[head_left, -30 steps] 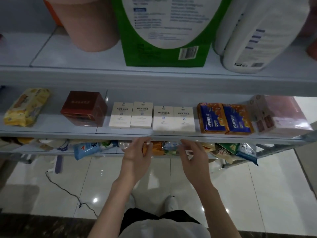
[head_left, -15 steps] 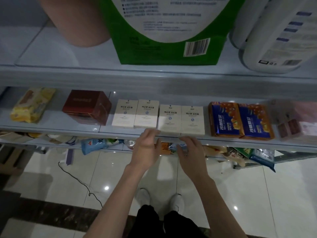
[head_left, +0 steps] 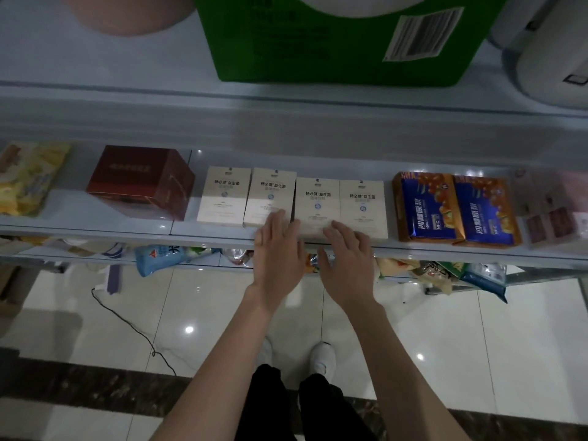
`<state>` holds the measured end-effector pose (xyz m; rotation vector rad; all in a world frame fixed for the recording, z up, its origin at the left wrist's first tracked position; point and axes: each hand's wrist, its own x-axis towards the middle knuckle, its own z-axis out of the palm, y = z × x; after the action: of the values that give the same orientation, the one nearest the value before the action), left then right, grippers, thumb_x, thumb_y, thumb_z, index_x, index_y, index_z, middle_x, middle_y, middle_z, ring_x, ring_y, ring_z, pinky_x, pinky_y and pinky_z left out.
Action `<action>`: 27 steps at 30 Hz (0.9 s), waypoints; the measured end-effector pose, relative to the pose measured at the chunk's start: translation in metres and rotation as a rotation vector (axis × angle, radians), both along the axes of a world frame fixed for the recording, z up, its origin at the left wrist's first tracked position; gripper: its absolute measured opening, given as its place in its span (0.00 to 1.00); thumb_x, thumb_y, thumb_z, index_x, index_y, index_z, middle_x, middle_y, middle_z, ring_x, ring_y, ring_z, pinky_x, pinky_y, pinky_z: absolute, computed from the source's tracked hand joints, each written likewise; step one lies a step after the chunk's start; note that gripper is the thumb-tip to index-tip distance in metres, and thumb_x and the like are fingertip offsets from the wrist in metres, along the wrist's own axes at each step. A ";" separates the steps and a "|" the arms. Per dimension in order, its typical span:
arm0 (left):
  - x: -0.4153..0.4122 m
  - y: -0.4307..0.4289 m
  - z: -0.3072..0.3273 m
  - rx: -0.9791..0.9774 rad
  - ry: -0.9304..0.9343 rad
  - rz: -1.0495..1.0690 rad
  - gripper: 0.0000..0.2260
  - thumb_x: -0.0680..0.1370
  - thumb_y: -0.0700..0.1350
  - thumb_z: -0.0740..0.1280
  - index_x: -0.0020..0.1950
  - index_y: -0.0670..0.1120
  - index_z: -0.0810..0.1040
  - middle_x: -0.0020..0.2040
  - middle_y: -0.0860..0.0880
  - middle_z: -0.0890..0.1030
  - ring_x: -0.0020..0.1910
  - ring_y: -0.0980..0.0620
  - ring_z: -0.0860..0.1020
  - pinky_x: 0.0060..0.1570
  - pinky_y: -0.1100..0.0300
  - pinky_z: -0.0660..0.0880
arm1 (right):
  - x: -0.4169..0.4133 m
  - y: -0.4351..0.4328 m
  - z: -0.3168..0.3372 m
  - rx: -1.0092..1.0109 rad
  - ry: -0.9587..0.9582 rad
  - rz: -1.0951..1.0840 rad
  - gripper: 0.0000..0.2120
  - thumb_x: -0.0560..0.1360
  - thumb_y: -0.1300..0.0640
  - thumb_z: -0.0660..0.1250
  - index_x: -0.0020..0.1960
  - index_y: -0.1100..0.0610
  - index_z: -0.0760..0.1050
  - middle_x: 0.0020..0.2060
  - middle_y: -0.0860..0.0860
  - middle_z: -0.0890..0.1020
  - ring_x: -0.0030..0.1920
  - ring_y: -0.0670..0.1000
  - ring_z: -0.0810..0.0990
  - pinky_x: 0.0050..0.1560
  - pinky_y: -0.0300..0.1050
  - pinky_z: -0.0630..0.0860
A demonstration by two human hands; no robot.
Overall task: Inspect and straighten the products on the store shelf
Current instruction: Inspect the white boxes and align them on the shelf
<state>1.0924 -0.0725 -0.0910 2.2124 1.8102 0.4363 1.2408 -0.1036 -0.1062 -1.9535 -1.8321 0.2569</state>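
Head view: four cream boxes [head_left: 316, 202] stand in a row on the middle shelf [head_left: 95, 231], side by side. The two on the right sit a bit nearer the front edge. Each has Chinese writing with 益生菌 and a small round blue mark.

The left hand [head_left: 280, 249] lies flat, with its fingers [head_left: 278, 219] straight and close together on the bottom of the second box. The right hand [head_left: 346, 259] is flat too; its fingers [head_left: 337, 232] are straight, a little spread, and touch the bottom of the third and fourth boxes.

To the left stand a dark red box [head_left: 140, 183] and a yellow pack [head_left: 28, 176]. To the right are two blue packs [head_left: 426, 208] that say "NFC" and "100%". Above, a green box [head_left: 318, 58] shows a barcode [head_left: 416, 36]. Bags [head_left: 159, 256] lie on the shelf below. White shoes [head_left: 323, 358] stand on the shiny floor [head_left: 222, 313].
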 end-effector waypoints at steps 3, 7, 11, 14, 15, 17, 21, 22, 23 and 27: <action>0.000 -0.004 -0.001 -0.008 0.042 0.002 0.17 0.79 0.44 0.67 0.68 0.44 0.75 0.74 0.39 0.69 0.76 0.38 0.66 0.69 0.40 0.68 | -0.005 -0.006 0.001 0.007 -0.029 -0.022 0.22 0.73 0.57 0.77 0.65 0.56 0.79 0.69 0.53 0.79 0.64 0.64 0.76 0.60 0.61 0.76; 0.001 -0.016 -0.002 0.040 0.086 0.024 0.18 0.78 0.44 0.67 0.67 0.43 0.76 0.75 0.34 0.67 0.76 0.33 0.65 0.70 0.39 0.69 | -0.011 -0.014 0.001 0.000 0.014 -0.070 0.20 0.73 0.60 0.76 0.65 0.55 0.80 0.68 0.52 0.80 0.63 0.63 0.76 0.59 0.59 0.75; 0.007 -0.035 -0.002 -0.053 -0.053 0.101 0.16 0.81 0.44 0.63 0.69 0.45 0.75 0.73 0.37 0.68 0.71 0.37 0.68 0.67 0.44 0.71 | -0.020 -0.020 0.002 0.014 0.284 -0.101 0.14 0.78 0.64 0.71 0.62 0.61 0.80 0.65 0.55 0.79 0.64 0.55 0.76 0.66 0.52 0.75; 0.012 -0.047 -0.003 -0.167 -0.332 0.138 0.16 0.82 0.42 0.64 0.70 0.42 0.74 0.69 0.42 0.72 0.65 0.43 0.74 0.63 0.50 0.75 | -0.026 -0.025 0.011 0.002 0.441 -0.191 0.12 0.80 0.64 0.69 0.63 0.62 0.79 0.63 0.55 0.76 0.60 0.47 0.75 0.63 0.48 0.78; 0.013 -0.049 -0.002 -0.190 -0.410 0.182 0.15 0.82 0.42 0.65 0.69 0.42 0.74 0.66 0.43 0.74 0.63 0.44 0.75 0.62 0.51 0.75 | -0.027 -0.026 0.013 -0.027 0.477 -0.236 0.13 0.81 0.62 0.68 0.64 0.61 0.77 0.64 0.55 0.75 0.60 0.49 0.76 0.62 0.48 0.79; 0.013 -0.051 0.004 -0.215 -0.529 0.303 0.12 0.82 0.44 0.65 0.66 0.44 0.74 0.60 0.47 0.76 0.57 0.51 0.75 0.56 0.61 0.74 | -0.024 -0.025 0.017 -0.129 0.609 -0.338 0.18 0.81 0.57 0.69 0.69 0.58 0.74 0.65 0.53 0.71 0.58 0.51 0.78 0.59 0.45 0.79; 0.007 -0.047 0.002 -0.266 -0.497 0.331 0.09 0.82 0.45 0.65 0.60 0.44 0.78 0.53 0.45 0.76 0.49 0.53 0.72 0.47 0.63 0.69 | -0.011 -0.023 0.011 -0.243 0.663 -0.312 0.10 0.80 0.56 0.69 0.61 0.52 0.79 0.58 0.51 0.80 0.57 0.51 0.80 0.57 0.47 0.80; 0.006 -0.045 0.001 -0.270 -0.483 0.321 0.08 0.82 0.45 0.65 0.59 0.44 0.79 0.51 0.44 0.77 0.51 0.49 0.73 0.48 0.59 0.71 | -0.010 -0.024 0.011 -0.252 0.664 -0.290 0.09 0.80 0.57 0.68 0.60 0.51 0.80 0.57 0.51 0.82 0.57 0.51 0.79 0.58 0.51 0.80; 0.004 -0.044 0.002 -0.263 -0.485 0.314 0.08 0.81 0.45 0.65 0.57 0.44 0.79 0.49 0.44 0.78 0.51 0.45 0.75 0.48 0.57 0.72 | -0.010 -0.026 0.012 -0.261 0.673 -0.287 0.10 0.80 0.57 0.68 0.60 0.51 0.80 0.57 0.50 0.82 0.58 0.50 0.79 0.59 0.53 0.80; 0.002 -0.046 0.033 -0.222 -0.681 0.320 0.09 0.79 0.36 0.66 0.56 0.45 0.81 0.47 0.53 0.83 0.46 0.59 0.80 0.42 0.72 0.74 | -0.009 -0.032 0.030 -0.239 0.834 -0.343 0.17 0.81 0.57 0.69 0.69 0.53 0.77 0.62 0.51 0.80 0.60 0.49 0.80 0.62 0.51 0.80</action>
<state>1.0940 -0.1189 -0.0584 1.3826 1.7037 0.8746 1.2317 -0.1358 -0.0759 -1.8466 -0.9484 1.0300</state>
